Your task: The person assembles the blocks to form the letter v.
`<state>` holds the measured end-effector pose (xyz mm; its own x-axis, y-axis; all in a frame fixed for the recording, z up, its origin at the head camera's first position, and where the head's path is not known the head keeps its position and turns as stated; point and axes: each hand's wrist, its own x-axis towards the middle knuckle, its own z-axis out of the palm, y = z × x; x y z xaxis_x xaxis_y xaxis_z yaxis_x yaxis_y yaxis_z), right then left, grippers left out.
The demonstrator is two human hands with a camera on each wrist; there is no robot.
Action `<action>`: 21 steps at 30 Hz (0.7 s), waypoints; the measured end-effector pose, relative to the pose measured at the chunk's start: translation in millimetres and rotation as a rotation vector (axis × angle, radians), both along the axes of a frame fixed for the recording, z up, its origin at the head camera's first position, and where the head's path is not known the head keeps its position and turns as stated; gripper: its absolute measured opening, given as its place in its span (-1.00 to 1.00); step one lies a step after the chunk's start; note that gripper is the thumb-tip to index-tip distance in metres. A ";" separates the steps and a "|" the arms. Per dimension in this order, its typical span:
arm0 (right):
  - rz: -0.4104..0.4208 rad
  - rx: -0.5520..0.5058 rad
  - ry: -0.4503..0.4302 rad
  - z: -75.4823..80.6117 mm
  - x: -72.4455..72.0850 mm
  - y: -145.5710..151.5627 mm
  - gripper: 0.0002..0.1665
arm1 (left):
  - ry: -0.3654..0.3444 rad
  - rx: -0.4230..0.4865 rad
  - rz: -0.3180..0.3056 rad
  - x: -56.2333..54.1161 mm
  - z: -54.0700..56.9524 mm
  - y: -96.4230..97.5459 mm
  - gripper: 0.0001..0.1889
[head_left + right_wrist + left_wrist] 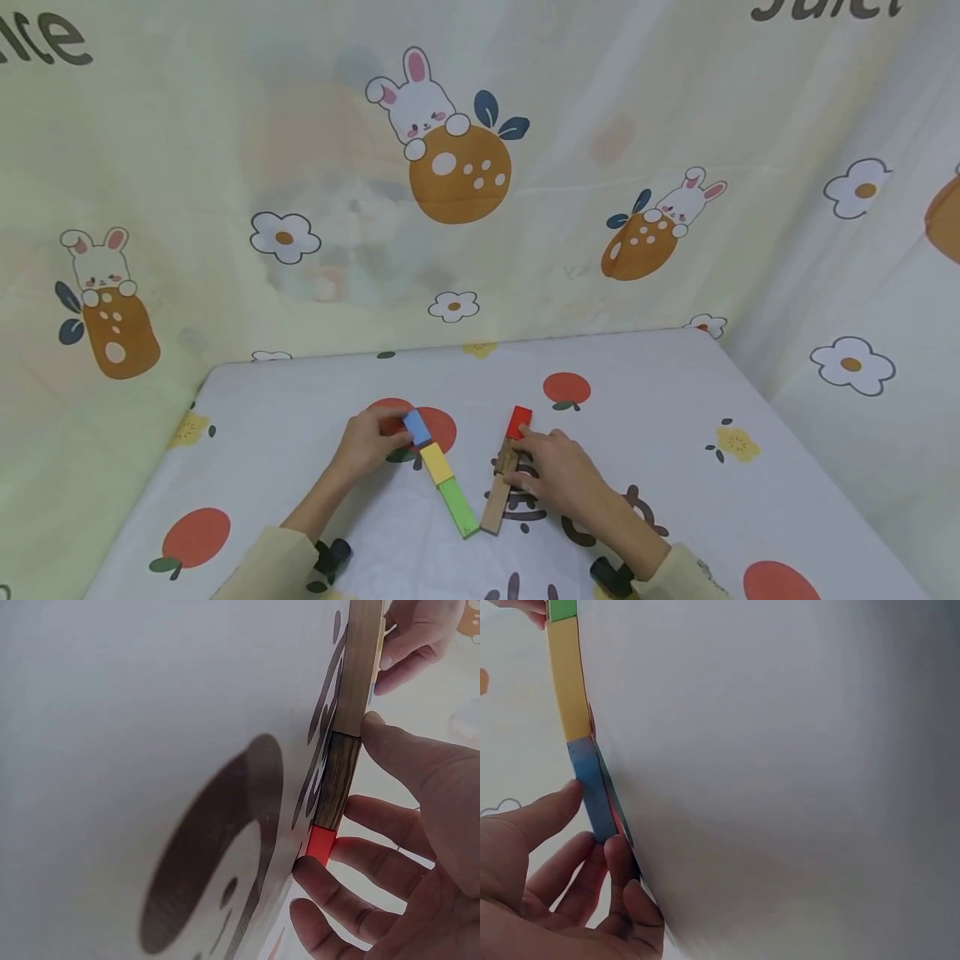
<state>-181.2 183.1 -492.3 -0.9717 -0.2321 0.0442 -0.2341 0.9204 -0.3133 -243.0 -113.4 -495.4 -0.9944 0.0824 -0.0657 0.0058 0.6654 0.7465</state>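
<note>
Two rows of small blocks lie on the white cloth, making a V. The left row has a blue block at the far end, then a yellow block and a green block. A red block tops the right row, above a dark brown block and a light wooden block. My left hand pinches the blue block with thumb and fingers at its outer end. Along the right row's outer side, my right hand touches the blocks, thumb by the light-dark joint, other fingers near the red one.
The tablecloth carries printed fruit, flowers and dark line drawings. Behind the table hangs a curtain with rabbit prints. Dark straps sit at both wrists.
</note>
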 end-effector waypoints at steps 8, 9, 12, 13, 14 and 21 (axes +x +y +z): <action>-0.005 -0.005 0.003 -1.6 0.3 0.2 -0.31 | -0.003 -0.004 0.000 0.4 -2.3 3.2 -0.55; -0.004 -0.004 0.006 -1.7 0.1 0.3 -0.31 | -0.003 -0.005 0.002 -0.2 -3.2 3.5 -0.55; -0.005 -0.007 0.006 -1.5 0.0 0.4 -0.31 | 0.007 -0.012 0.003 -1.7 -5.3 3.6 -0.55; -0.005 -0.007 0.005 -0.9 0.0 0.3 -0.31 | 0.006 -0.012 0.005 -1.7 -5.4 3.6 -0.55; -0.005 -0.008 0.004 -0.3 0.1 0.2 -0.30 | 0.008 -0.012 0.003 -1.8 -5.4 3.5 -0.55; -0.008 -0.013 -0.001 -0.5 0.2 0.0 -0.30 | 0.009 0.010 0.007 -0.8 -4.8 2.6 -0.59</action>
